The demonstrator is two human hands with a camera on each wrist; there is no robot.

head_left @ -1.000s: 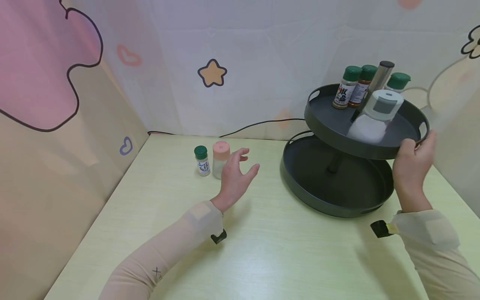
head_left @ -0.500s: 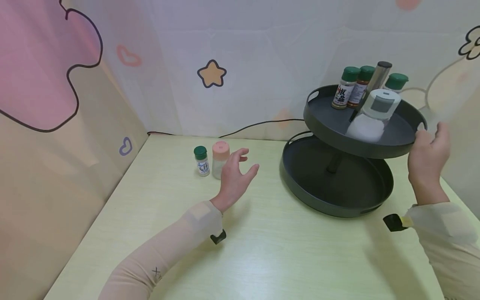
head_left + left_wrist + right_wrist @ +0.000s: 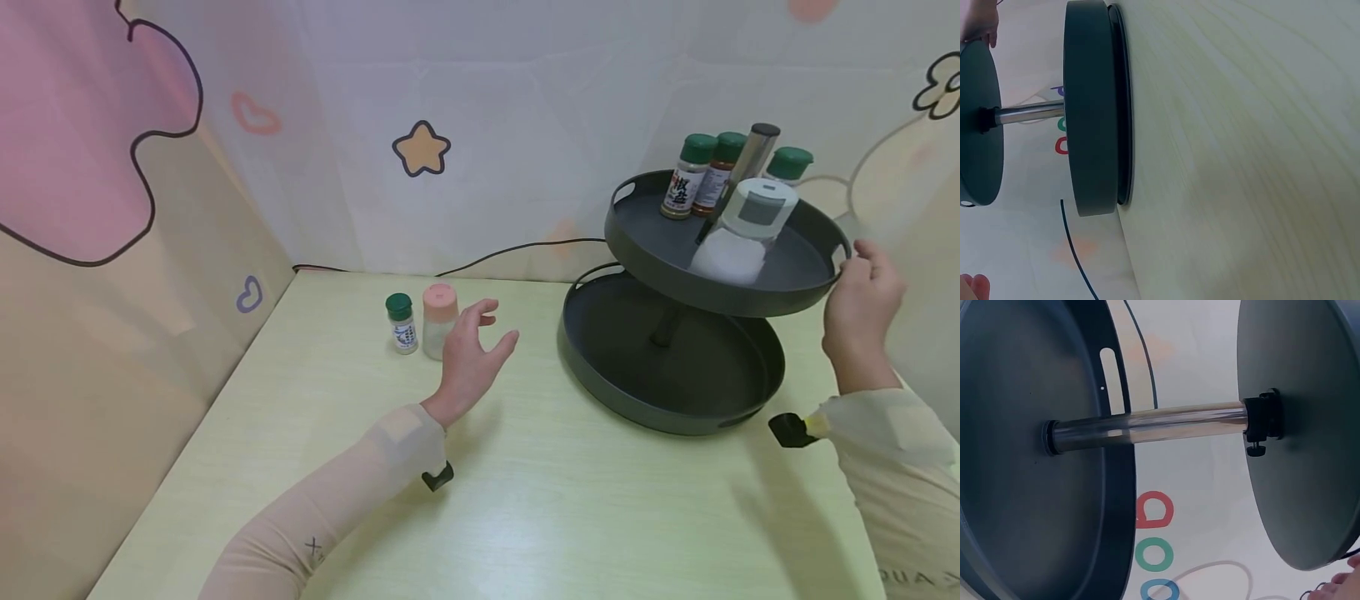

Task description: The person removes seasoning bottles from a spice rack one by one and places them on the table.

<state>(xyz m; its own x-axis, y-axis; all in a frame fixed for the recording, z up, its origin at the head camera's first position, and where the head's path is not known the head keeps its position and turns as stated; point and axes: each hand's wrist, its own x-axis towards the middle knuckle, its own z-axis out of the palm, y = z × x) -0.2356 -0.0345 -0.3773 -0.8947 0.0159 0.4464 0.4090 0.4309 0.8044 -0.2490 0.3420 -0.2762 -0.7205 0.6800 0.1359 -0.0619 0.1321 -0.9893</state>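
In the head view my left hand (image 3: 468, 362) hovers with thumb and fingers spread, overlapping a clear jar with a pink lid (image 3: 439, 312). Beside that jar stands a small green-capped spice bottle (image 3: 402, 325). On the right is a dark two-tier round rack (image 3: 667, 417), its tiers joined by a metal post. My right hand (image 3: 862, 308) holds the right rim of the upper tier, at its handle slot. The upper tier carries several bottles: a labelled spice bottle (image 3: 681, 179), others with green caps, and a white-capped bottle (image 3: 742, 237). The right wrist view shows the post (image 3: 1179, 422) between both tiers.
The rack stands on a pale wooden table (image 3: 487, 500). A thin dark cable (image 3: 525, 246) runs along the back, in front of a printed cloth wall (image 3: 510, 150). Another cloth wall (image 3: 150, 333) borders the left side.
My right hand has shifted rightward along the upper tier's rim, from its front right to the handle slot. The left hand, the bottles and the rack look nearly unchanged.
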